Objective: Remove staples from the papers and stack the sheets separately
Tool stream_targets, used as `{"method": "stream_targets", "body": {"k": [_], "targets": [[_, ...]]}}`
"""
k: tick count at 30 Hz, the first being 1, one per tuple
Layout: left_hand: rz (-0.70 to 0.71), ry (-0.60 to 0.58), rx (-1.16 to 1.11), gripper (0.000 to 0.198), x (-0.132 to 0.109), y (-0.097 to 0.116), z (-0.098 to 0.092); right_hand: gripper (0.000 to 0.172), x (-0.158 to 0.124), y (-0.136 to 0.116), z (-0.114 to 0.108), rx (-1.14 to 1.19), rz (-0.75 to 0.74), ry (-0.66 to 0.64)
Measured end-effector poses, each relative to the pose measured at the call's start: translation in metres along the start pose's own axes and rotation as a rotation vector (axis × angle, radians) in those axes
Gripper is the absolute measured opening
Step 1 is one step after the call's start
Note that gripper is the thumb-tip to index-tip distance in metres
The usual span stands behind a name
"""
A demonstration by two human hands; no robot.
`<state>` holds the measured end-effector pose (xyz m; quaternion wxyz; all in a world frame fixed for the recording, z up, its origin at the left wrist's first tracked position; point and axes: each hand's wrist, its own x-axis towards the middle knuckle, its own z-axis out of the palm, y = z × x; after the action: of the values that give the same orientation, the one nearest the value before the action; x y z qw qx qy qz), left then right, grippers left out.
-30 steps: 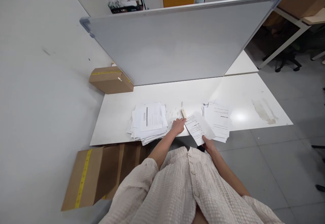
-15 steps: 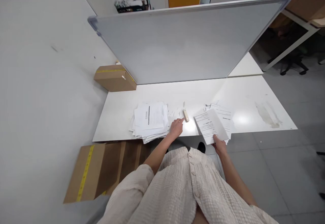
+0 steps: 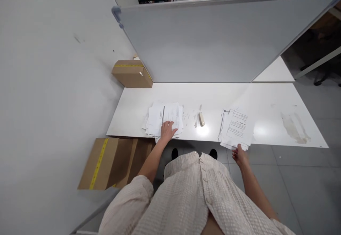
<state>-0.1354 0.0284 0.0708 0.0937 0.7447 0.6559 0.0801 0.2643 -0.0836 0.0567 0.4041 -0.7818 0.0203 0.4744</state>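
On the left part of the white table (image 3: 269, 121) lies a stack of printed sheets (image 3: 156, 116). My left hand (image 3: 167, 131) rests on the front of that stack with its fingers spread. A second, looser stack of papers (image 3: 237, 126) sits to the right, its front edge at the table's front edge. My right hand (image 3: 240, 154) is at that front edge, thumb on top and fingers curled below the papers. Between the stacks lies a small beige stapler-like object (image 3: 201, 119), which neither hand touches.
A large whiteboard panel (image 3: 197, 43) stands along the table's back edge. One cardboard box (image 3: 135, 77) sits at the back left corner, and open cardboard boxes (image 3: 106, 164) stand below the table's left front. Grey marks stain the tabletop at the right.
My left hand has moved left from beside the small beige object onto the left stack. The tilted sheet in my right hand now lies flat on the right stack. The view has shifted.
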Motion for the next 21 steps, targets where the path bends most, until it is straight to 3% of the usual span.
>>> {"method": "stream_targets", "body": {"k": [3,5,8,12,17,21], "targets": [[0.007,-0.012,0.004,0.044,0.0,0.003,-0.002,0.031,-0.02,0.012,0.022,-0.06,-0.032,-0.11],[-0.001,-0.009,-0.039,0.033,0.001,0.004,-0.004,0.03,-0.032,0.013,0.043,-0.099,-0.068,-0.211],[0.008,0.011,-0.136,0.019,0.0,0.004,-0.004,0.028,-0.046,0.006,0.079,-0.155,-0.117,-0.38],[-0.01,0.072,-0.199,0.023,-0.003,0.006,-0.004,0.03,-0.066,-0.007,0.125,-0.209,-0.136,-0.617],[-0.073,0.184,-0.279,0.022,-0.01,0.022,-0.013,0.041,-0.094,-0.016,0.176,-0.253,-0.036,-0.891],[-0.039,0.207,-0.35,0.019,-0.024,0.046,-0.023,0.046,-0.107,-0.016,0.208,-0.249,0.076,-0.994]]}}
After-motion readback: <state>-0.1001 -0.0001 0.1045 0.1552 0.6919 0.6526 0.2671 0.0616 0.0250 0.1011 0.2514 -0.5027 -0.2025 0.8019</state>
